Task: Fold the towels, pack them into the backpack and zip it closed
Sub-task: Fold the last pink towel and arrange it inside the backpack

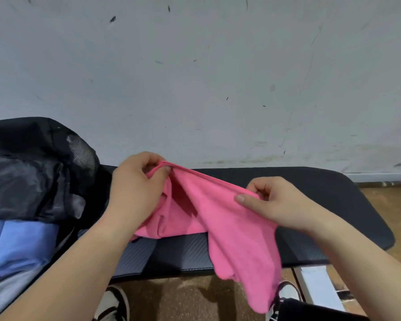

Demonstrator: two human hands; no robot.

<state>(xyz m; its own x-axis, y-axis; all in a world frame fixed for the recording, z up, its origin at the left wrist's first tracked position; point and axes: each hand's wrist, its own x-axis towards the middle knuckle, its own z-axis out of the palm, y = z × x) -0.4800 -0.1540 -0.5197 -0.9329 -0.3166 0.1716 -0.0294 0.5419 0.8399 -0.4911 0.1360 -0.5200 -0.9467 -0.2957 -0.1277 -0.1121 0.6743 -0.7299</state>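
Note:
A pink towel [227,218] hangs between my two hands above the black table [322,195]. My left hand [136,186] pinches one end of its top edge. My right hand [278,202] pinches the same edge further right and lower. The towel's loose lower part droops over the table's front edge toward the floor. The black backpack [37,167] lies open at the left, with folded blue towels [21,246] inside it.
A scuffed grey wall stands right behind the table. Below the table's front edge I see a brown floor, my two shoes [112,304] and a white bar [317,290] at the lower right.

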